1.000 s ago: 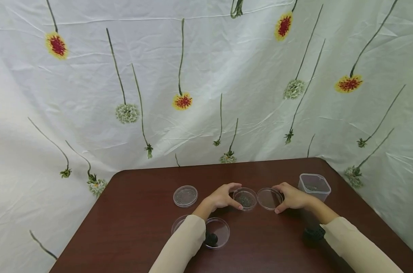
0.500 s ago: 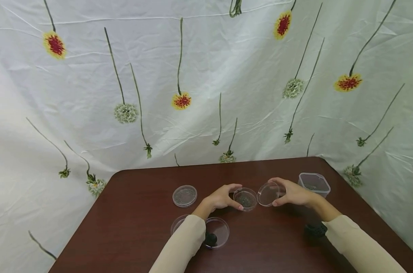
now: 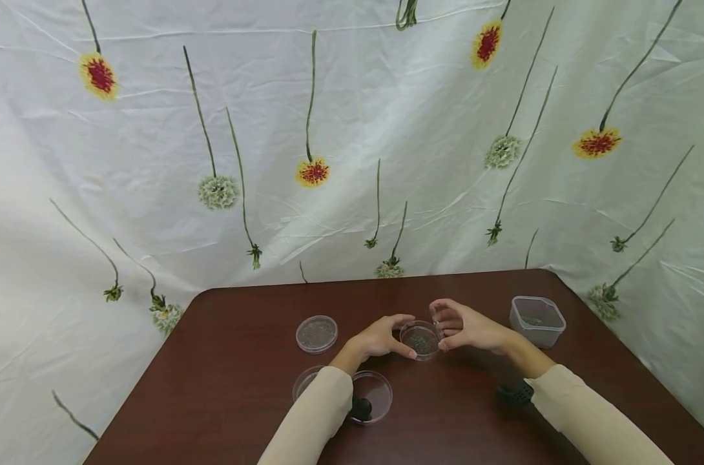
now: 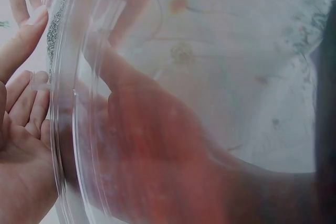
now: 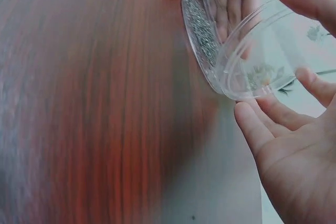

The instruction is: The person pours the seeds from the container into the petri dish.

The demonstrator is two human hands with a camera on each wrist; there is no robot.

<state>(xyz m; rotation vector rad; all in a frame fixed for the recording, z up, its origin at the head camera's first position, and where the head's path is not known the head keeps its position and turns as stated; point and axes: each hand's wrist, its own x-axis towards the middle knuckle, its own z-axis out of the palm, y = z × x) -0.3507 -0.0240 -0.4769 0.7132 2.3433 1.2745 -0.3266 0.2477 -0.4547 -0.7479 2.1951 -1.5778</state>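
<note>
- Petri dish [image 3: 302, 382] partly hidden behind left sleeve [image 3: 310, 416].
- Grey granules [image 5: 202, 32] too small to identify.
- Right hand [image 5: 299, 153] cut off at right wrist view's edge.

The dish [image 3: 424, 356] looks glossy plastic, the table [image 3: 236, 349] wood-grained.

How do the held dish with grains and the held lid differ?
Contents: the dish has dark grains spread inside; the lid has none visible.
Pose: the dish lies flat, while the lid is tipped up steeply.
Hold: left grip on the dish, right grip on the lid.
Shared: both are round and see-through.
</note>
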